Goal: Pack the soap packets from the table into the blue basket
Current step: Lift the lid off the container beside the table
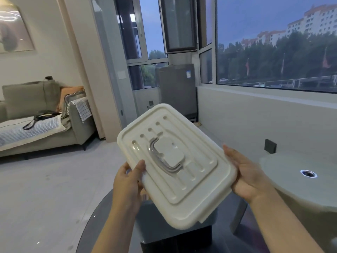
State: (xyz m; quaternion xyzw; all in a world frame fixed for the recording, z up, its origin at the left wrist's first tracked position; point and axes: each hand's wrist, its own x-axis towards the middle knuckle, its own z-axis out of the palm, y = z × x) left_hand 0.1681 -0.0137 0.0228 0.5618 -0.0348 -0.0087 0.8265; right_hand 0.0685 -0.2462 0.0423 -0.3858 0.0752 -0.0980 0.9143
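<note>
Holding a cream lid [175, 167] tilted in the air, the left hand [127, 185] pinches its near-left edge with thumb on top, while the right hand [249, 176] cups the right edge, fingers [232, 154] straight. Beneath them lies the dark glass worktop [113, 216]; soap packets and basket are hidden.

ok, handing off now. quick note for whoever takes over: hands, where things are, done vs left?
Left hand grips the left edge of the cream lid, thumb on top.
Right hand holds its right edge, fingers largely straight along the rim.
The lid is tilted in mid-air above the dark glass table.
Soap packets and blue basket: not in view, so packing progress cannot be judged.
Left: probably set the lid down or fit it, then check the basket.
</note>
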